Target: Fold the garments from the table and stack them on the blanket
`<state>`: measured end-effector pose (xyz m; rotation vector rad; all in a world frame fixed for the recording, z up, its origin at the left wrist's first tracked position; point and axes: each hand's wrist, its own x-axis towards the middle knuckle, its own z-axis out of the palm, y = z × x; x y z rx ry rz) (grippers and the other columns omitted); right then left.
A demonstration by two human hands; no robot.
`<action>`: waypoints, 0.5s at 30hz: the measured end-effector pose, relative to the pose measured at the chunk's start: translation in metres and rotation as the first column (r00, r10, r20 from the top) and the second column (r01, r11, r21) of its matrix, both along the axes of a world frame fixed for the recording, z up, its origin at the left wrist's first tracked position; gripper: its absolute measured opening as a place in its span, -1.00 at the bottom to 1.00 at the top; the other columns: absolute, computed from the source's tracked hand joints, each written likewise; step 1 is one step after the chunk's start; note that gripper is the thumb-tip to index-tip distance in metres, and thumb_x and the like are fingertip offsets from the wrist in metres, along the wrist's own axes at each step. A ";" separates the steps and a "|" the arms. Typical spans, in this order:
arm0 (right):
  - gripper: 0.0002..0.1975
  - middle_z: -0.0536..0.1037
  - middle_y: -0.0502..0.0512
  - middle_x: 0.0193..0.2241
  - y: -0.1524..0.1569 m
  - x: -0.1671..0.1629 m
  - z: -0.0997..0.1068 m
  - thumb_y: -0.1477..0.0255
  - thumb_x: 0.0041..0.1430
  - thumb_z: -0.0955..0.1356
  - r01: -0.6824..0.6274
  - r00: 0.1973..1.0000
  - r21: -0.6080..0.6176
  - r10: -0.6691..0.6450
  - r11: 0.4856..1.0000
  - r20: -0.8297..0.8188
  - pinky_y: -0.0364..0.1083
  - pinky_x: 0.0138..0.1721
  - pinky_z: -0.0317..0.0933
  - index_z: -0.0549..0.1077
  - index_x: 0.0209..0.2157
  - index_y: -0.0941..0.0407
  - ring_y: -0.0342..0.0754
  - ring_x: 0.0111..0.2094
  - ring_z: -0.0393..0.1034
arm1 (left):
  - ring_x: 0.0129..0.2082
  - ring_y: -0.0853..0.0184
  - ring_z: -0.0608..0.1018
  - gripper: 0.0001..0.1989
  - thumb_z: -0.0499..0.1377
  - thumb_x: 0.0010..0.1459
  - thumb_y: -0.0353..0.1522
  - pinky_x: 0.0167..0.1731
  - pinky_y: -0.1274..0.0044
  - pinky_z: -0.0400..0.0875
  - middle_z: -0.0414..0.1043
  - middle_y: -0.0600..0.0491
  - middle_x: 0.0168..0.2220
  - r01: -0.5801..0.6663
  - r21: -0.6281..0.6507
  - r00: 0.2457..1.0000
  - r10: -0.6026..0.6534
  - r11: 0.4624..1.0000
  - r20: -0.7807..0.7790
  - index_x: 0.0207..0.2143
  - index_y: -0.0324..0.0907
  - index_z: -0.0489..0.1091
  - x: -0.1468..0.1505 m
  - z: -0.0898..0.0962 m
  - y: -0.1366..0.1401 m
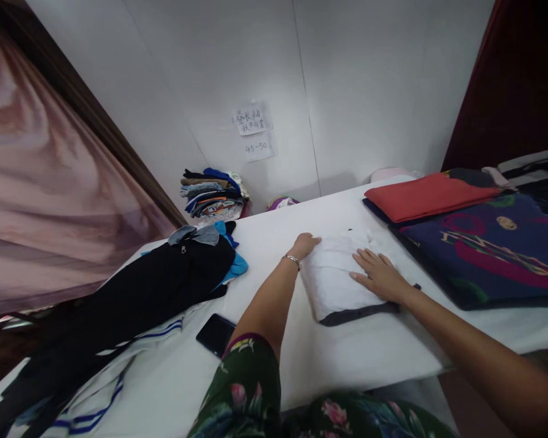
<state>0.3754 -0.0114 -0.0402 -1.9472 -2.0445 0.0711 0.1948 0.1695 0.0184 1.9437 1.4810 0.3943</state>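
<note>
A folded white garment (340, 271) with a dark grey lower edge lies in front of me on the white-covered table (310, 365). At its far left corner is my left hand (305, 245), closed with the fingers curled on the garment's edge; the fingertips are partly hidden. My right hand (380, 277) rests flat on the garment's right part, fingers spread. A small dark bit (417, 286) shows just beyond the right wrist.
Unfolded black clothing (164, 277) is heaped at left, over a white garment with blue stripes (114, 389). A black phone (214, 334) lies beside my left forearm. At right are a folded red garment (429, 196) and a navy patterned one (488, 243). Stacked clothes (212, 191) stand beyond the table.
</note>
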 end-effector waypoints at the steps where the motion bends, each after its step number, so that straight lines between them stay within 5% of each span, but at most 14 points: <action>1: -0.29 0.11 0.27 0.31 0.000 0.003 -0.006 -0.02 0.27 0.08 0.004 1.000 -0.016 -0.004 1.000 0.008 0.27 0.27 -0.14 0.21 0.26 0.14 0.17 0.34 -0.10 | -0.10 0.21 0.54 -0.74 0.21 0.10 -0.24 -0.18 0.52 0.35 0.52 -0.11 -0.06 -0.008 0.011 1.000 0.007 1.000 0.014 -0.20 -0.20 0.46 0.000 -0.002 0.003; 9: -0.30 0.11 0.21 0.32 -0.002 0.001 -0.009 -0.02 0.26 0.11 0.024 0.999 -0.016 -0.025 1.000 -0.020 0.25 0.29 -0.17 0.22 0.26 0.10 0.15 0.35 -0.12 | -0.21 0.22 0.53 -0.87 0.28 -0.01 -0.39 -0.21 0.50 0.33 0.56 -0.08 -0.24 -0.082 0.013 0.996 0.082 0.997 0.033 -0.36 -0.22 0.47 0.000 -0.039 0.001; 15: -0.37 0.20 0.18 0.28 0.030 0.030 0.007 0.00 0.27 0.12 0.099 0.965 0.003 -0.095 0.995 -0.246 0.17 0.27 -0.04 0.32 0.20 0.07 0.13 0.32 -0.01 | -0.22 0.31 0.50 -0.66 -0.04 0.31 -0.20 -0.19 0.51 0.34 0.52 -0.03 -0.23 -0.195 0.149 0.963 0.161 0.969 0.214 -0.30 -0.20 0.43 -0.013 -0.021 -0.005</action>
